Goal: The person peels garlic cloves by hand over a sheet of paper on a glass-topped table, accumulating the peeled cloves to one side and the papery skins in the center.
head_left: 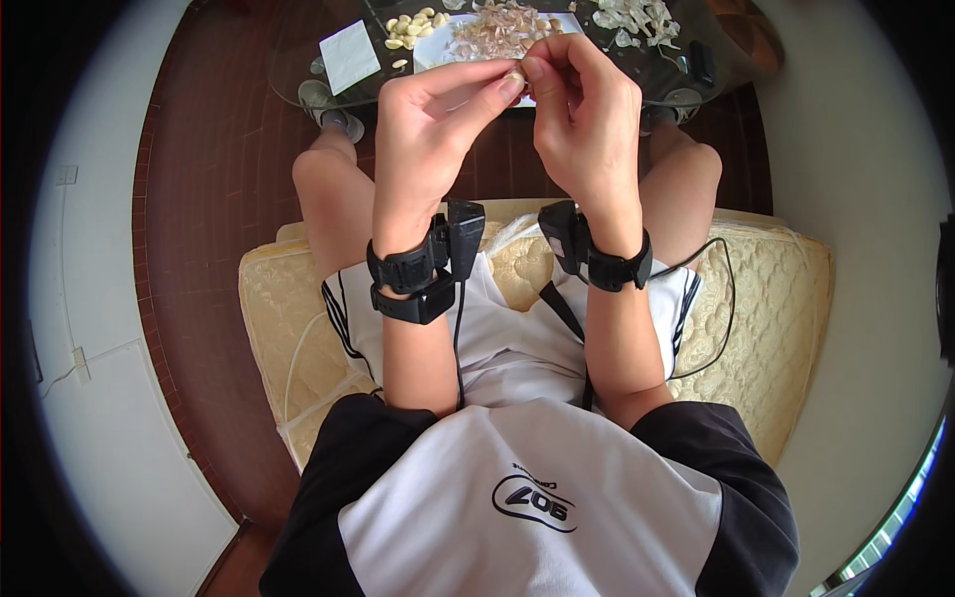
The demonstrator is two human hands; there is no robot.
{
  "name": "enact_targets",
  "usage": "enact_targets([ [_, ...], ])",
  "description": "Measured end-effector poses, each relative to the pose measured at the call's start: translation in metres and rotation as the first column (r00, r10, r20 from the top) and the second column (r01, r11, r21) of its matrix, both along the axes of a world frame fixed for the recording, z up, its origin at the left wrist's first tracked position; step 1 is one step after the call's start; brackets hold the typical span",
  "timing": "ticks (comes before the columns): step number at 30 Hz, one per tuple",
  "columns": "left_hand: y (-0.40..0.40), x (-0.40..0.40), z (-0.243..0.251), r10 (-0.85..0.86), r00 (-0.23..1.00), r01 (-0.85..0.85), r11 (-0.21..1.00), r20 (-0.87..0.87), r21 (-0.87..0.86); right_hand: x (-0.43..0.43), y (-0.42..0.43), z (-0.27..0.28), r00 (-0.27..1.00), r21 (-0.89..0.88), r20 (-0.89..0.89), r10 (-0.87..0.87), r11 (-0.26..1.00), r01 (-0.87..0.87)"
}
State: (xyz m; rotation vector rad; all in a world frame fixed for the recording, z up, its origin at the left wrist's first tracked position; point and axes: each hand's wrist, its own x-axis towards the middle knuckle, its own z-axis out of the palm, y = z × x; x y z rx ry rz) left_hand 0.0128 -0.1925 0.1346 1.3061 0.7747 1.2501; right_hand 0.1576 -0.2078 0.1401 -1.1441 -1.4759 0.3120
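Above the near edge of a glass table, my left hand (pixel 440 123) and my right hand (pixel 586 123) meet at their fingertips. Between them is a small garlic clove (pixel 518 77), mostly covered by the thumbs and index fingers. My left thumb and index finger pinch it from one side, while the right thumb and bent index finger grip it from the other. Behind the hands, a heap of papery garlic skins (pixel 501 33) lies on a white sheet (pixel 433 56), with some unpeeled cloves (pixel 550 25) at its right side. Peeled garlic cloves (pixel 410 30) sit in a group left of the sheet.
A folded white tissue (pixel 351 57) lies on the glass table (pixel 295 67) at left. Loose white skins (pixel 638 21) and a small black object (pixel 701 63) are at right. Black cables (pixel 727 306) run from the wrist-strapped devices across the cream mattress (pixel 776 298).
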Motion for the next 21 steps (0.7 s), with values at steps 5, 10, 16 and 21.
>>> enact_targets([
  [5, 0.0011, -0.0007, -0.0024, -0.024, 0.999, 0.024, 1.0, 0.03, -0.011, 0.001, 0.0016, -0.0034, 1.0, -0.005, -0.013, 0.016, 1.0, -0.016],
  [10, -0.0002, -0.0009, -0.0007, -0.058, 0.996, 0.059, 0.998, 0.07, -0.019, 0.002, -0.0007, -0.0013, 1.0, -0.042, -0.027, -0.006, 0.999, 0.005],
  [16, 0.0004, -0.0023, -0.0014, -0.079, 0.992, 0.082, 0.996, 0.1, -0.03, 0.0032, -0.0016, 0.0007, 0.999, -0.063, -0.032, -0.004, 0.998, 0.002],
  [21, 0.001, -0.0061, -0.0015, -0.098, 0.987, 0.103, 0.994, 0.128, -0.037, 0.0082, 0.0014, -0.0055, 0.999, -0.07, -0.012, -0.034, 0.997, 0.033],
])
